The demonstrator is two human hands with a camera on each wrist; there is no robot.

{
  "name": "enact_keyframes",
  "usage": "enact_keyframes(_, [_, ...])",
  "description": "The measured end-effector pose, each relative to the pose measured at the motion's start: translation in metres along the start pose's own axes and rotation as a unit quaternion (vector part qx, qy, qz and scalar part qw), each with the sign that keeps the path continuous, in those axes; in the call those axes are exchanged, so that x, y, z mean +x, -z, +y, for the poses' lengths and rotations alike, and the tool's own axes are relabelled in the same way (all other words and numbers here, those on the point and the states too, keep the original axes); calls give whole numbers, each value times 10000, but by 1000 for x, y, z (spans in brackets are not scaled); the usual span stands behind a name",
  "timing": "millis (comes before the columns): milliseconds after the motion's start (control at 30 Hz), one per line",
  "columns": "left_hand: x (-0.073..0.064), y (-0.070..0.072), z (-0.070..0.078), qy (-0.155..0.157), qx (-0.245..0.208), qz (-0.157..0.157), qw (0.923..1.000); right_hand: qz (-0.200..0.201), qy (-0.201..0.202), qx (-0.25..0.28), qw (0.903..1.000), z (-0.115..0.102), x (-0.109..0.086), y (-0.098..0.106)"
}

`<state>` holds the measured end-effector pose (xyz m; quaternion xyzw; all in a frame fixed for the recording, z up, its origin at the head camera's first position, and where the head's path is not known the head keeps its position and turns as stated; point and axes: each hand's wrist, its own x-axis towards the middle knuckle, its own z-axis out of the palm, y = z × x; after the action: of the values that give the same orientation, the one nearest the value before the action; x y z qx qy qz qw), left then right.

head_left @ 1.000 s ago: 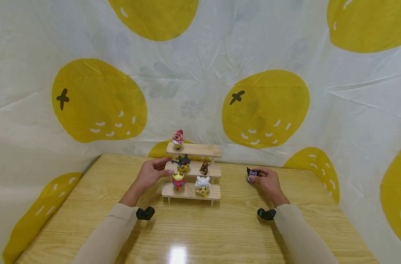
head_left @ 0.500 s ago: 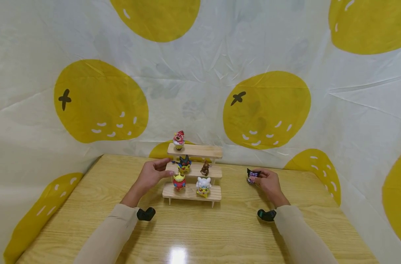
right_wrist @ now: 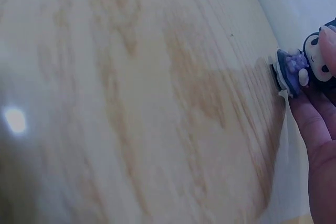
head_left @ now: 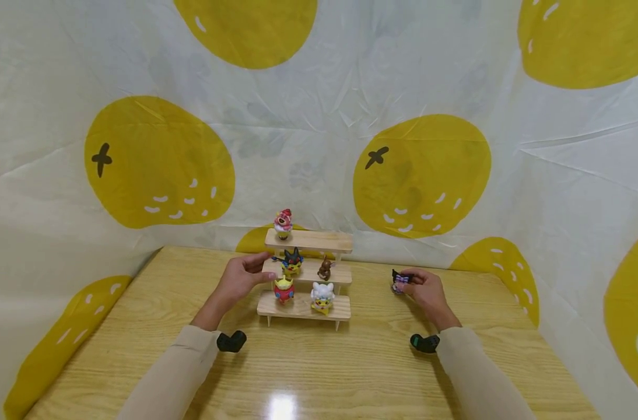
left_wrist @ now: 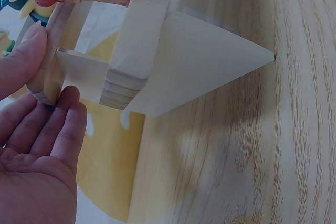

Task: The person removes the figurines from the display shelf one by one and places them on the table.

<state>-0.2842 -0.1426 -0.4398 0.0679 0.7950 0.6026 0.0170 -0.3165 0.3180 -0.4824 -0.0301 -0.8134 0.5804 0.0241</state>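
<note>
Figurine (head_left: 401,282) is well apart from the shelf's right edge (head_left: 347,308), tabletop (head_left: 372,318) between.

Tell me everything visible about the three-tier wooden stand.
The stand has light, wood-grained boards with rounded corners, stepping up toward the back on pale, tapering supports. It stands upright on the table. One figurine stands on its top board, two on the middle, two on the bottom. The left hand holds the middle board's left end between thumb and fingers.

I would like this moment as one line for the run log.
left hand: grips stand | right hand: holds purple figure | on stand: five figures, top one, middle two, bottom two
</note>
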Motion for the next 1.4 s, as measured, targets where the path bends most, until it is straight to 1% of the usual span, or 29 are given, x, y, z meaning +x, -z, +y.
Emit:
enact_keyframes(200, [-2, -1, 1, -2, 8, -40, 10000, -102, 184, -258, 9994, 1, -1, 4])
enact_keyframes(567, [-1, 0, 2, -83, 69, -35, 9999, -338, 649, -430, 9964, -9, -4, 13])
enact_keyframes(800, [0, -2, -2, -47, 58, 47, 10000, -356, 658, -343, 9966, -24, -7, 19])
enact_keyframes(1033, [-1, -2, -3, -101, 40, -22, 9999, -347, 777, -443, 9954, -38, -9, 22])
enact_keyframes(1167, [-1, -2, -4, -71, 21, 17, 10000, -377, 846, -460, 9946, -44, -10, 22])
enact_keyframes(1400, [-2, -1, -4, -179, -38, -81, 9998, -230, 926, -511, 9941, -55, -9, 20])
